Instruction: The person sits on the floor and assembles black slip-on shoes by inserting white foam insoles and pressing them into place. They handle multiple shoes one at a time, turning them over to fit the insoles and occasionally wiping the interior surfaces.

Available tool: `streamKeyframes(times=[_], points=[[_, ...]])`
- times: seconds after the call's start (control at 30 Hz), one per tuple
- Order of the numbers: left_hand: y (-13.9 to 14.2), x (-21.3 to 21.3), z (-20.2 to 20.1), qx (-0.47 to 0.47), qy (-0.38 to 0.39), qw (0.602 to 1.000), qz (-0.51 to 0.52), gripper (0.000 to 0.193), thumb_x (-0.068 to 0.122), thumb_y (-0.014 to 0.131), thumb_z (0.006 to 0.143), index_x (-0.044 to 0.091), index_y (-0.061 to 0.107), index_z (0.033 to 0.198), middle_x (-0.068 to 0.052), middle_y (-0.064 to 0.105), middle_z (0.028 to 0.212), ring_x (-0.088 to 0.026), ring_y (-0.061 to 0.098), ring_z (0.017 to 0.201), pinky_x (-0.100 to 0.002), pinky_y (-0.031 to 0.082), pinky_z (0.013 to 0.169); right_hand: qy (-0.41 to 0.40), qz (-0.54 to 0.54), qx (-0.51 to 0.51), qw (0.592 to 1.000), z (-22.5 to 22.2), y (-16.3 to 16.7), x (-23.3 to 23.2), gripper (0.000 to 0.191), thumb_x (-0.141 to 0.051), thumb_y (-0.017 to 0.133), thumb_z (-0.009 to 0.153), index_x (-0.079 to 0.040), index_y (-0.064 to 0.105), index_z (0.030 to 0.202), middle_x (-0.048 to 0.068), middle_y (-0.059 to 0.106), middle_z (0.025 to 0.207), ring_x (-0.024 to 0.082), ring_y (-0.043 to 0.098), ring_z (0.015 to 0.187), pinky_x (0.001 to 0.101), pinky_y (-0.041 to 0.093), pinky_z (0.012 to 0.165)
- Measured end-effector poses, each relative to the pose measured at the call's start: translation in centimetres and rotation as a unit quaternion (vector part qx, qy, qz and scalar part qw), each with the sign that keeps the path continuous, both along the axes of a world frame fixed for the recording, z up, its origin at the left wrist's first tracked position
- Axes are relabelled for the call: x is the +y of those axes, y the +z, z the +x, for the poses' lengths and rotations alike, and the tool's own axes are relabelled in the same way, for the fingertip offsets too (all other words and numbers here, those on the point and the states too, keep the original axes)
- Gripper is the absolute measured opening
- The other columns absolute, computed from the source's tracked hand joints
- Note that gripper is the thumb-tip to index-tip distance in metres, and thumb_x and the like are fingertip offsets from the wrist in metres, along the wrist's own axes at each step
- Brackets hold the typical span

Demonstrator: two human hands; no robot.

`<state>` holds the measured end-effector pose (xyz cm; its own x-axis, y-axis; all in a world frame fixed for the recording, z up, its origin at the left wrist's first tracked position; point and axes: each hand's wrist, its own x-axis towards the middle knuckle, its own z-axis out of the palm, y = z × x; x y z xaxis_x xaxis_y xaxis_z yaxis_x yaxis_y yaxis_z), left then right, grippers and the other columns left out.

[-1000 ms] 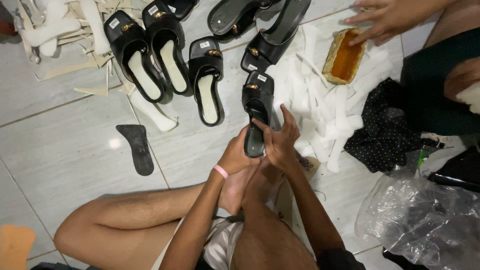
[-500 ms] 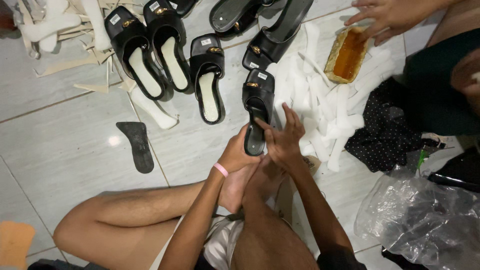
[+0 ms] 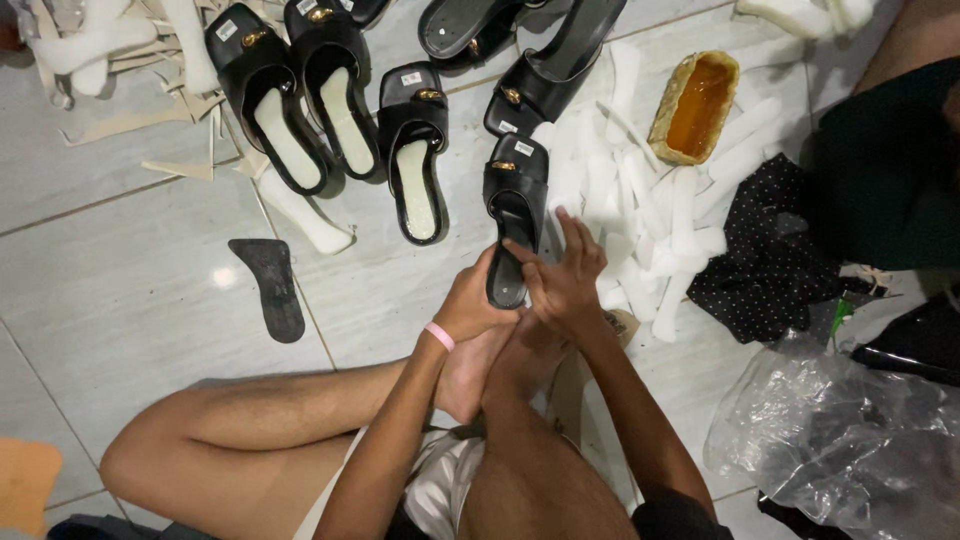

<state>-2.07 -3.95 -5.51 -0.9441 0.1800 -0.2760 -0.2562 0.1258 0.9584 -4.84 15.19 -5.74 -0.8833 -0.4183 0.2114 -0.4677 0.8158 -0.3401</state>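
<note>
On the pale tiled floor, just ahead of the person's crossed bare legs, a black slip-on sandal with a gold buckle lies lengthwise, its heel end toward the person and held between both hands. The left hand, a pink band at its wrist, cups the heel end from the left side with its fingers curled around the edge. The right hand rests on the sandal from the right, its fingers spread and laid flat along the footbed, the thumb pressing near the heel. Just right of the sandal, touching the right hand's fingertips, lies a heap of white foam insole strips. Beyond that heap sits a small woven basket with an amber inside. Further up the floor to the left, three more black sandals with white insoles lie side by side, toes away from the person. A loose dark sole piece lies alone on the tiles, well left of the hands. A black dotted cloth and a crumpled clear plastic bag lie to the right.
</note>
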Motion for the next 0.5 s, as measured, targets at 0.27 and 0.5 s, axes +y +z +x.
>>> streamKeyframes(times=[0.27, 0.5], points=[[0.4, -0.2, -0.1, -0.014, 0.006, 1.000, 0.019, 0.099, 0.018, 0.086, 0.065, 0.002, 0.041, 0.152, -0.016, 0.073, 0.111, -0.026, 0.073, 0.100, -0.035, 0.057, 0.090, 0.108, -0.008, 0.056, 0.993, 1.7, 1.0, 0.9, 0.029, -0.040, 0.055, 0.104, -0.043, 0.075, 0.125, 0.011, 0.033, 0.157, 0.034, 0.030, 0.144, 0.0489, 0.024, 0.118], [0.7, -0.2, -0.2, -0.018, 0.001, 1.000, -0.008, 0.100, 0.018, 0.084, 0.062, 0.002, 0.041, 0.151, -0.017, 0.073, 0.106, -0.028, 0.074, 0.097, -0.035, 0.058, 0.086, 0.041, 0.007, 0.042, 0.998, -0.1, -0.9, 0.3, 0.032, -0.036, 0.059, 0.103, -0.039, 0.076, 0.130, 0.014, 0.036, 0.158, 0.035, 0.030, 0.145, 0.0491, 0.024, 0.119]])
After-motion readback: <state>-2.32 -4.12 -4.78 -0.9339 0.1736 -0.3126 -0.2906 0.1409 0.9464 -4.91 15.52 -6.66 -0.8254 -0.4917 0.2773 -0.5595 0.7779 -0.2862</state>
